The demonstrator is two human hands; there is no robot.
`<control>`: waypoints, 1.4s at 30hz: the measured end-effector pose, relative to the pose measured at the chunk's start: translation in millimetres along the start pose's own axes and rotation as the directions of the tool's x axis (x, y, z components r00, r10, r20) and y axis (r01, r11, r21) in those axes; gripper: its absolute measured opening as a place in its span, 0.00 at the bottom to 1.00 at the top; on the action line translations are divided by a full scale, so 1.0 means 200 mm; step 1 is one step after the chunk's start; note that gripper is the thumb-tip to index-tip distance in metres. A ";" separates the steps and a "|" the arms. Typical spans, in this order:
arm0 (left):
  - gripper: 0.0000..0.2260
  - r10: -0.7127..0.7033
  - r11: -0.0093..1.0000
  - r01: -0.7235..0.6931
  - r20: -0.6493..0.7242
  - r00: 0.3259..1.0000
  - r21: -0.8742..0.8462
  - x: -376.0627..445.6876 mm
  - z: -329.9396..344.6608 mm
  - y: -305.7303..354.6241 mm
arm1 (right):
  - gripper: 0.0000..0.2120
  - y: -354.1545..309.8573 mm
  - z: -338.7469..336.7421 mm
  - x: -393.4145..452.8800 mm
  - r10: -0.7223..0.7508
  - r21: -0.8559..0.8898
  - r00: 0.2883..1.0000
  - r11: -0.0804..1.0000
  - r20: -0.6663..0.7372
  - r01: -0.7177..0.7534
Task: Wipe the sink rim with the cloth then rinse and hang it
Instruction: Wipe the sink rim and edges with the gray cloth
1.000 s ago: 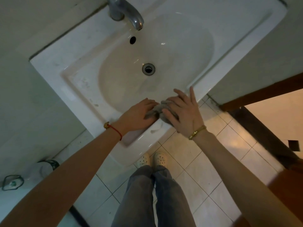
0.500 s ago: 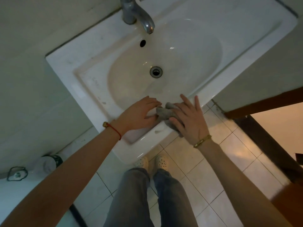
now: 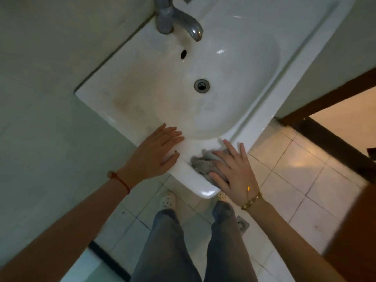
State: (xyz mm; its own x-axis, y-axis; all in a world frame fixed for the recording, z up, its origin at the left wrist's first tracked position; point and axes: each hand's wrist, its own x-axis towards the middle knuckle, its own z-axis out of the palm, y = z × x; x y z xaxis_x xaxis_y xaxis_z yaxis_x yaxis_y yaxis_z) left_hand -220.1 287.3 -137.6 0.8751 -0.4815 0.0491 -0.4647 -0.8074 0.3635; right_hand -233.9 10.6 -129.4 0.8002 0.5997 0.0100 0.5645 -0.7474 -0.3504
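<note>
A white ceramic sink (image 3: 130,82) fills the upper middle of the head view, with a metal tap (image 3: 179,21) at its back and a drain (image 3: 201,85) in the basin. A crumpled grey cloth (image 3: 201,162) lies on the sink's near rim, close to the front corner. My right hand (image 3: 232,169) presses flat on the cloth, fingers spread, covering its right part. My left hand (image 3: 156,153) rests flat on the bare rim just left of the cloth, not touching it.
A green-grey wall (image 3: 40,98) runs along the sink's left side. Pale floor tiles (image 3: 295,169) lie below and to the right, with a floor drain (image 3: 241,224) near my right foot. A dark wooden door frame (image 3: 325,96) stands at the right.
My right hand has slid the cloth along the near rim toward the front corner. My left hand has come off the cloth and now lies on bare rim. The camera has shifted closer.
</note>
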 end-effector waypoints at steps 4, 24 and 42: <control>0.19 0.073 0.997 -0.073 -0.037 0.997 0.020 0.02 0.02 -0.03 | 0.25 0.12 -0.07 0.12 0.335 -0.107 0.938 0.933 -0.092 -0.344; 0.23 0.018 0.999 -0.016 -0.044 0.999 0.035 0.00 0.04 -0.03 | 0.20 -0.28 0.12 0.10 0.477 0.018 0.848 0.874 -0.231 -0.486; 0.23 -0.024 0.999 0.025 -0.039 0.999 0.029 0.00 0.04 -0.02 | 0.20 -0.24 0.05 0.02 0.236 0.049 0.970 0.971 -0.062 -0.233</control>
State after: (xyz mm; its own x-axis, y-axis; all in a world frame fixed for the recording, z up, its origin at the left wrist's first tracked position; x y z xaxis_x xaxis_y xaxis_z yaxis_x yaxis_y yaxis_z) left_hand -218.4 288.0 -147.6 0.8904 -0.4487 0.0763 -0.4465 -0.8286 0.3377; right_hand -259.5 51.3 -121.9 0.9216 0.3877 -0.0151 0.3520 -0.8517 -0.3882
